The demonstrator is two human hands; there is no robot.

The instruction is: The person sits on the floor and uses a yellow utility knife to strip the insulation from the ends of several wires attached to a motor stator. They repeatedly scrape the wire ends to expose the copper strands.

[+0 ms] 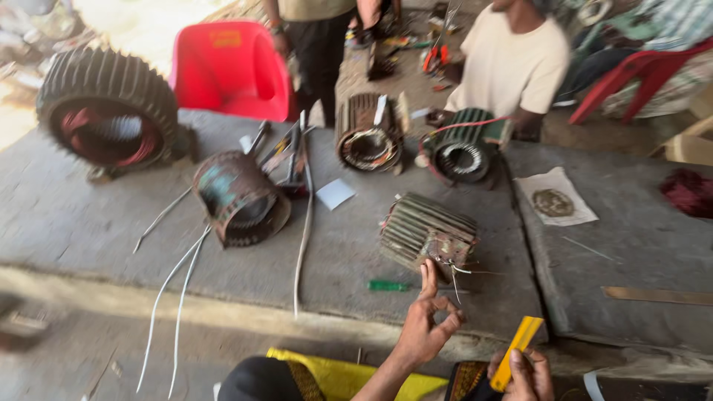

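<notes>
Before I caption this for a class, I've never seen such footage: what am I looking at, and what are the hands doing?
One picture, from a camera on a person's head, looking down at their own hands. The left hand is raised with fingers curled, empty, near a ribbed motor shell with loose wires. The right hand holds a yellow strip. On the grey slab lie more motor shells, a green tool, white wires and a paper. Two other people are beyond, by a red chair.
</notes>
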